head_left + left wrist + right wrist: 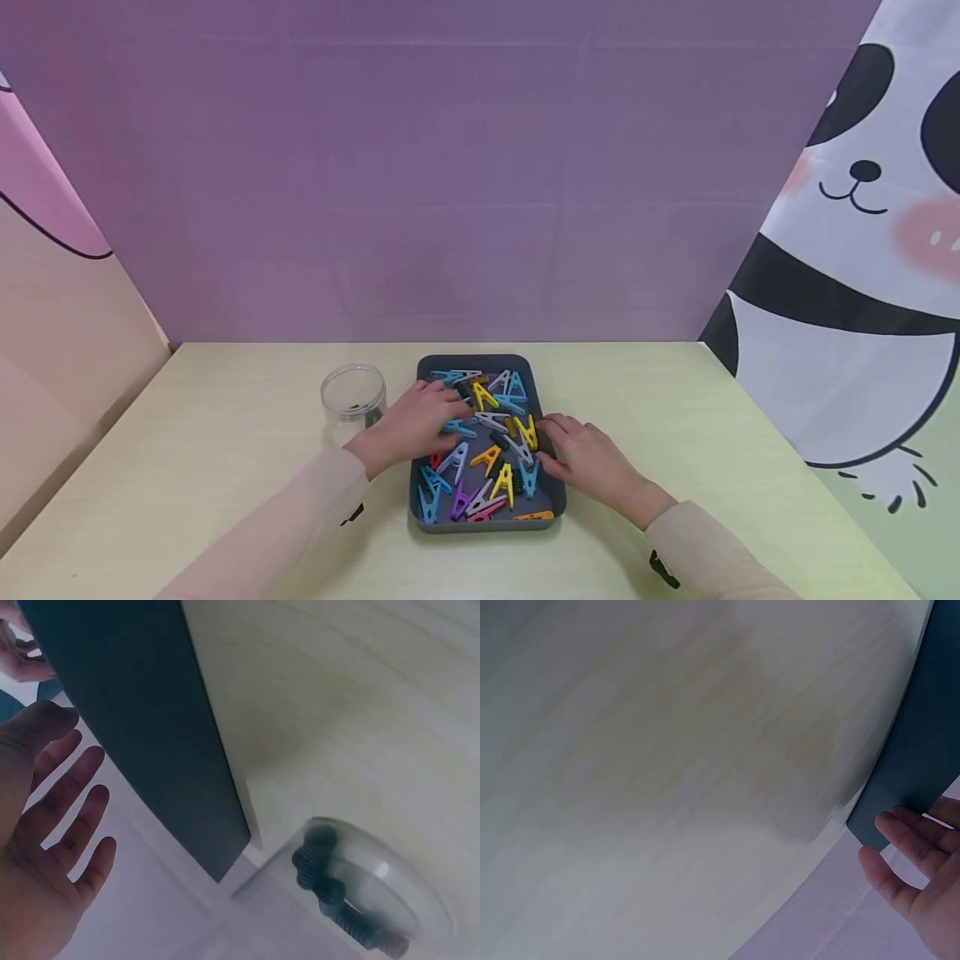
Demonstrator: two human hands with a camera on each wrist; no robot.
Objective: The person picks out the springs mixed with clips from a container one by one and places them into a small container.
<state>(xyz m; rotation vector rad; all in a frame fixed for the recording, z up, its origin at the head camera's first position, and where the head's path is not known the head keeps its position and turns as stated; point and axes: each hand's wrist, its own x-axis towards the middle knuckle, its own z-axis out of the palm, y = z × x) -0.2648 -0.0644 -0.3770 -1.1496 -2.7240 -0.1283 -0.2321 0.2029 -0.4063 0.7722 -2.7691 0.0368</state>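
A dark grey tray [450,527] holds many plastic clothespins [506,482] in yellow, blue, purple, white, orange and red, with dark ribbed pieces [498,440] among them. My left hand [416,419] reaches over the tray's left rim above the clothespins, its fingers loosely spread; the left wrist view shows nothing in this hand [52,825]. At the right rim is my right hand [592,462], its fingertips by the tray wall [915,765]. Relaxed, slightly bent fingers show in the right wrist view, with nothing seen between them.
A clear round jar [354,390] stands left of the tray, close to my left forearm. Dark ribbed pieces shaped like bolts [322,881] lie inside it. The pale wooden table [637,392] meets a purple backdrop [450,208] at its far edge; a panda-printed cloth [847,292] hangs at the right.
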